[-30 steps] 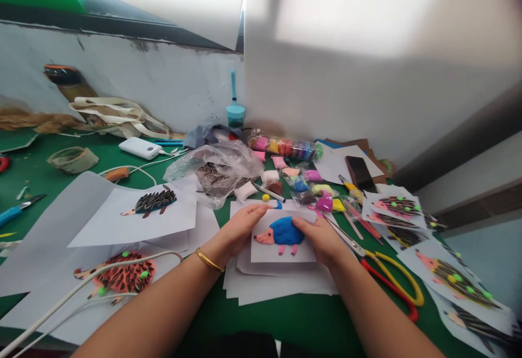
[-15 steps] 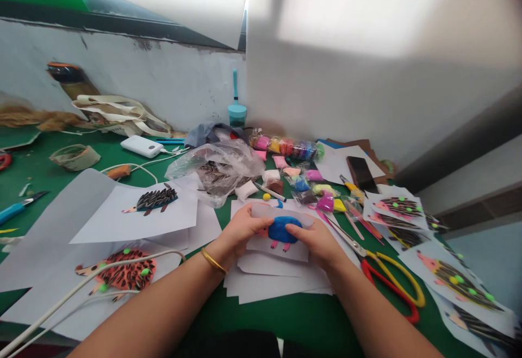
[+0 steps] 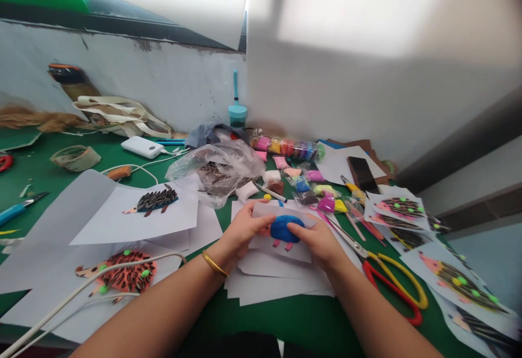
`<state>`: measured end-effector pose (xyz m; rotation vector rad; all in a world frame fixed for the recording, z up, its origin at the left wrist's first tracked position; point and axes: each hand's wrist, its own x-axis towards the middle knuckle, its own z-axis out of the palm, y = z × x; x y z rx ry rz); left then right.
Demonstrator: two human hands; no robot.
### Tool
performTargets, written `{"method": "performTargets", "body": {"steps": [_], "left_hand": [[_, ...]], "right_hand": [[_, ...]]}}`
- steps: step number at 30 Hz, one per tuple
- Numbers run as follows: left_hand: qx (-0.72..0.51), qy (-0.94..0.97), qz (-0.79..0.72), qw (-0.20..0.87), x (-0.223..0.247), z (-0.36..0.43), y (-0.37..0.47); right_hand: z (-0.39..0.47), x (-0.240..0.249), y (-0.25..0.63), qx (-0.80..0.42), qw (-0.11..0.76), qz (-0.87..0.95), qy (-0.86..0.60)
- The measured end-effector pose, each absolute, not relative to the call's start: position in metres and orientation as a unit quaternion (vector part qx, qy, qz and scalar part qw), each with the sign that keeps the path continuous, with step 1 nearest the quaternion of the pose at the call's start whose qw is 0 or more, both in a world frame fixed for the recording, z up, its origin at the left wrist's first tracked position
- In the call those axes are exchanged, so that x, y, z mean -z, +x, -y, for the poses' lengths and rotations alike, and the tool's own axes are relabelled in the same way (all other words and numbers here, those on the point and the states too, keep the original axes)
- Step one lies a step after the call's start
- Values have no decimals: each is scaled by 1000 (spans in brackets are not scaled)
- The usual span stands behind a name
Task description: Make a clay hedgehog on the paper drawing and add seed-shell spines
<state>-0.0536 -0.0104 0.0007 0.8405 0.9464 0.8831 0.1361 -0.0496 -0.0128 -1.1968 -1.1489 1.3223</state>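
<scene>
A small white paper [image 3: 281, 249] bears a flat blue clay body [image 3: 281, 228] with pink feet and a pinkish head at its left. My left hand [image 3: 247, 227] grips the paper's left side, its thumb over the head end. On the right side my right hand [image 3: 320, 237] pinches the same paper, with the thumb resting on the blue clay. The fingers behind the paper are mostly hidden. Beneath it lies a stack of white sheets [image 3: 269, 287] on the green table [image 3: 228, 322].
Red and yellow scissors [image 3: 367, 254] lie open at right. Seed-covered hedgehog pictures [image 3: 157, 200] lie on both sides. Behind are a plastic bag of seeds [image 3: 220, 173], clay packets [image 3: 326, 203] and a phone [image 3: 362, 173]. A white cable [image 3: 81, 287] crosses the left.
The paper in my hands has shifted very slightly right and tilted a little. Both hands still hold it, and the view has barely moved.
</scene>
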Motion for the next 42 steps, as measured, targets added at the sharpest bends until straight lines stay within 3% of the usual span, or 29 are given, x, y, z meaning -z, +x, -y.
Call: {"method": "performTargets", "body": {"steps": [9,16,30,42], "left_hand": [[-418,203,-259,846,4,22,-47],[-432,200,-228,850,4,35,-39],[-468,232,-341,782,4,29,-37],[-435,390,-360,727,4,35,-40]], "right_hand": [[45,12,133,-570,604,304,-467],[47,13,128,-555,616,303,-470],[61,6,139,-650,472,431,-412],[60,0,140,-601,387,496,-494]]}}
